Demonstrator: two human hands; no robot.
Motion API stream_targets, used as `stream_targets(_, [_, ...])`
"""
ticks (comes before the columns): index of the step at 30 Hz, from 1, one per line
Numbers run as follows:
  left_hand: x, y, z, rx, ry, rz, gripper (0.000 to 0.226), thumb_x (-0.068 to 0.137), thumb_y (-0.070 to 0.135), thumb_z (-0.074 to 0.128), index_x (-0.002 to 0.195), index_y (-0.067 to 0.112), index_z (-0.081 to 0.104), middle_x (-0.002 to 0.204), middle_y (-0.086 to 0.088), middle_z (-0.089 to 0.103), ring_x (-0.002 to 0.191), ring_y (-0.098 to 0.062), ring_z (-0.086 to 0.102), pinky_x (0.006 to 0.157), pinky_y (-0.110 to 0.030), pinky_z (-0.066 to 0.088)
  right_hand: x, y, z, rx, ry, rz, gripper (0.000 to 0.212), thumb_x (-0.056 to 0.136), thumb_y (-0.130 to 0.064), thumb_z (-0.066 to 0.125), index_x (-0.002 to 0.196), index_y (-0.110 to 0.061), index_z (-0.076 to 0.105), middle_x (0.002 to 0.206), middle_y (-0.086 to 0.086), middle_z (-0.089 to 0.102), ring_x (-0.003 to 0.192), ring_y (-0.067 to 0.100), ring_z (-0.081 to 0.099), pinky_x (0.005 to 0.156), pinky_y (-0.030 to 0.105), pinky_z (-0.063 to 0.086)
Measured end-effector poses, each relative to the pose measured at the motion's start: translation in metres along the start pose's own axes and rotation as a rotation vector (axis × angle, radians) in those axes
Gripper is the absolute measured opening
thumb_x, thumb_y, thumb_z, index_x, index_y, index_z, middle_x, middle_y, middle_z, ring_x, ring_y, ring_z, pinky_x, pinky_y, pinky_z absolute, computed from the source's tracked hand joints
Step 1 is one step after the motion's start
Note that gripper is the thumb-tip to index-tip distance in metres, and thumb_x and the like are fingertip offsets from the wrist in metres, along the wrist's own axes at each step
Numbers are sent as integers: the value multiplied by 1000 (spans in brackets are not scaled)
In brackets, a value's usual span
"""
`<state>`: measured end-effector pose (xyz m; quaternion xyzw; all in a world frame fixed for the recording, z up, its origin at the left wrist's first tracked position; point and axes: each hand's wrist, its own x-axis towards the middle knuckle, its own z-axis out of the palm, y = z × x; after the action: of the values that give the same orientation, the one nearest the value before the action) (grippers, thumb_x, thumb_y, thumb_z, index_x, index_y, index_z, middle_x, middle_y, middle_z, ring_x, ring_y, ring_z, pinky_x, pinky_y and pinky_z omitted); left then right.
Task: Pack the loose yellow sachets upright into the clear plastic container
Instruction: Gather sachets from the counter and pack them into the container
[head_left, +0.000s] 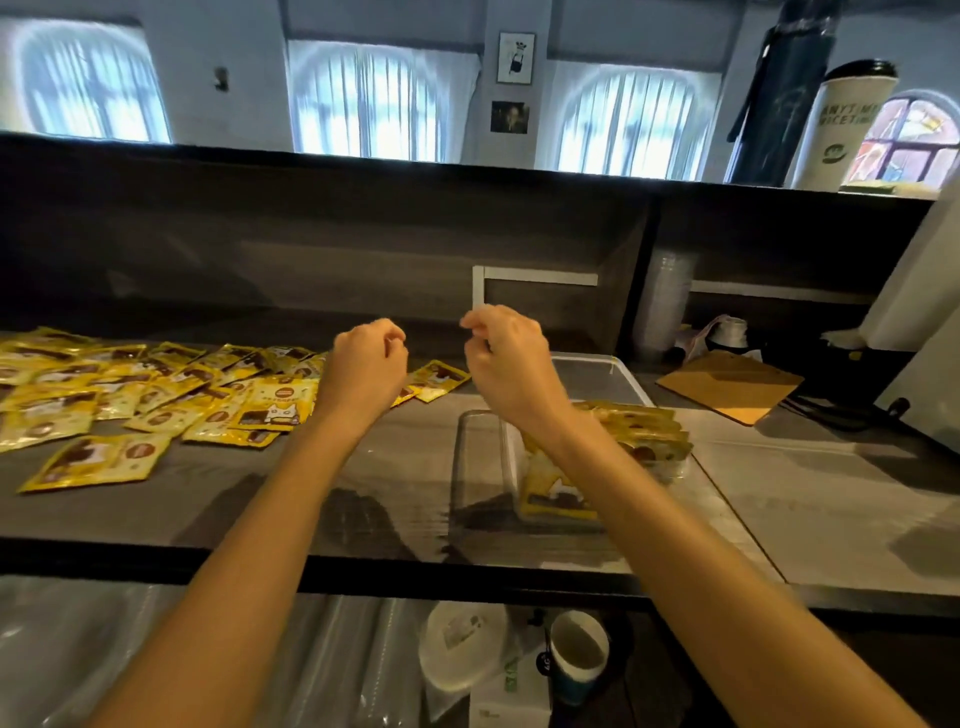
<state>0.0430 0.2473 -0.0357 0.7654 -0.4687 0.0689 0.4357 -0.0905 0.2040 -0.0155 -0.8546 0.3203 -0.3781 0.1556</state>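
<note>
Several loose yellow sachets (156, 400) lie flat in a spread over the left half of the counter. A clear plastic container (467, 467) stands at the centre right, with a row of yellow sachets (644, 431) standing upright inside it, partly hidden by my right forearm. My left hand (366, 364) hovers above the right end of the loose spread, fingers curled shut and empty. My right hand (506, 358) is raised above the container's far side, fingers pinched together with nothing visible in them.
A clear lid (602, 376) lies behind the container. A cork board (730, 384) and cables sit at the right. A stack of plastic cups (665, 306) stands against the dark back wall. Below the counter edge are a paper cup (576, 654) and plastic bags.
</note>
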Motion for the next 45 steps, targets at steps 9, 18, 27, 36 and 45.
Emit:
stream_targets(9, [1,-105,6,316,-252,-309,42,95,8,36,136,7,43,145,-16,38,132,-33,38,106,-42,35,17,3,126,-136,-454,191,33,90,-13,44,119,2,52,133,19,48,126,37,43,98,42,41])
stream_targets(18, [-4,-136,21,513,-495,-321,52,101,25,21,149,11,9,159,-8,0,147,-21,-2,117,-49,-1,36,23,161,-340,-719,103,50,99,-30,30,147,-18,23,159,3,9,148,23,3,115,60,0])
stream_targets(27, [-31,-102,17,655,-446,-113,38,93,6,34,129,11,47,137,-12,43,131,-30,33,113,-49,20,18,25,130,-558,-652,32,43,95,-20,35,135,-10,45,146,17,31,136,40,28,115,56,2])
stream_targets(36, [-38,-90,16,402,-304,-61,34,92,2,46,123,8,58,127,-14,54,120,-31,47,94,-41,42,-4,36,101,-355,-467,138,28,93,-9,44,114,4,57,127,22,44,111,41,51,91,44,44])
stream_targets(45, [-10,-101,2,427,-725,-237,60,95,39,43,147,16,22,156,-10,18,144,-27,19,114,-36,24,6,46,102,-336,-518,364,50,90,-40,53,124,-6,44,125,15,57,118,32,52,102,43,40])
